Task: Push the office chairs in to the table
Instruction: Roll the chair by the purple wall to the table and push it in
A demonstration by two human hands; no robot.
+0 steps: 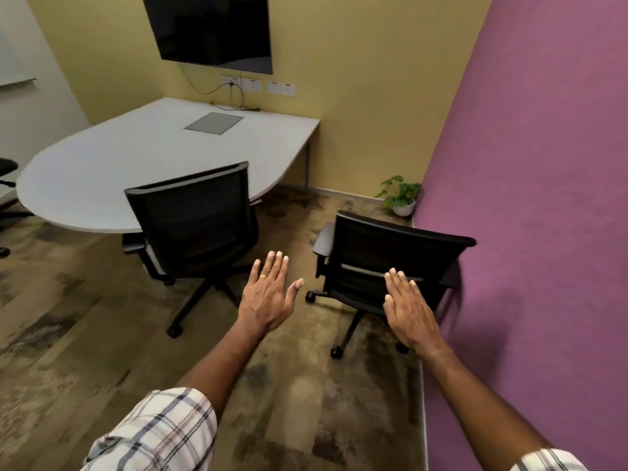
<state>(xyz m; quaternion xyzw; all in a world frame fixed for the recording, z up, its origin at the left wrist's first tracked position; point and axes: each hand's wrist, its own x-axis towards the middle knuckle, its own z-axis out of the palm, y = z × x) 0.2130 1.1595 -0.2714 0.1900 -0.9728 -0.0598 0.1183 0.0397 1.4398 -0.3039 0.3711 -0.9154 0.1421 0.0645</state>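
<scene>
A white table (102,168) with a rounded near end stands by the yellow wall. One black mesh office chair (193,219) sits against its near edge, seat partly under the top. A second black office chair (380,253) stands apart on the floor to the right, close to the purple wall, its back toward me. My left hand (268,294) hovers flat and open between the two chairs, holding nothing. My right hand (407,307) is flat and open in front of the second chair's backrest; I cannot tell if it touches it.
The purple wall (543,232) runs close along the right. A small potted plant (401,197) sits in the corner. A dark screen (210,28) hangs above the table. Part of another black chair (6,171) shows at the far left. Patterned carpet (85,334) covers the floor.
</scene>
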